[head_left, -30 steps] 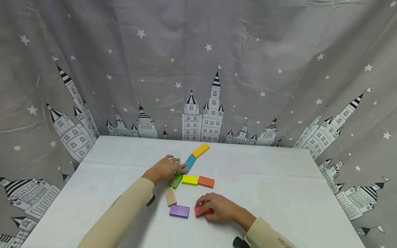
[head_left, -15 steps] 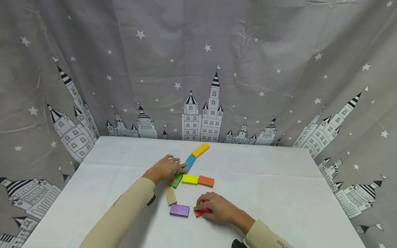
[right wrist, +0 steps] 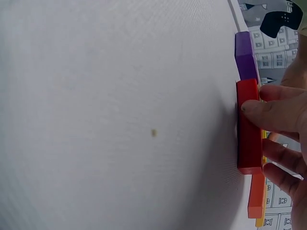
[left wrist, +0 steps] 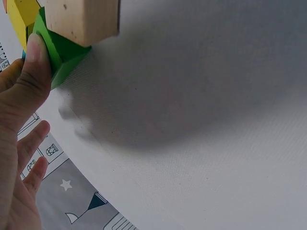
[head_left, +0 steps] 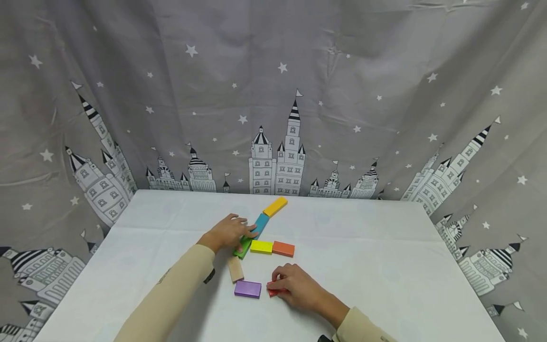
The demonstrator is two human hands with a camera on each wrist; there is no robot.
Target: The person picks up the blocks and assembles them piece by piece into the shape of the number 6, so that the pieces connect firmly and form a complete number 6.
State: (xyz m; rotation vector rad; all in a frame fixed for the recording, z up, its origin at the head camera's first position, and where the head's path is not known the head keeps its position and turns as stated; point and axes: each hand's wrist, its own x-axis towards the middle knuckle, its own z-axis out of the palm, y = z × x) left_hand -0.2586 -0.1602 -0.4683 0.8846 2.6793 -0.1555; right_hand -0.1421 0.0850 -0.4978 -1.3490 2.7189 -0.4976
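My left hand [head_left: 226, 232] lies over the row of blocks with its fingers spread. Its thumb touches the green block [head_left: 242, 251], and its index finger reaches onto the blue block [head_left: 261, 225]. In the right wrist view, my right hand [right wrist: 288, 120] pinches the red block [right wrist: 249, 139], thumb on the near face and fingers behind. From the head view, that hand covers much of the red block [head_left: 272, 293]. Just left of it, across a small gap, lies the purple block [head_left: 248, 289]. A plain wooden block [head_left: 235, 270] stretches between purple and green.
A yellow block [head_left: 261, 247] and an orange block [head_left: 283, 249] lie end to end, right of the green one. Beyond the blue block is an amber-yellow block [head_left: 275, 207]. All rest on a white-covered table [head_left: 363, 247], before a grey castle-print curtain [head_left: 342, 61].
The right hand has shifted slightly with the red block, its fingers now hiding more of it. The left hand keeps its place. The head view has moved a little.
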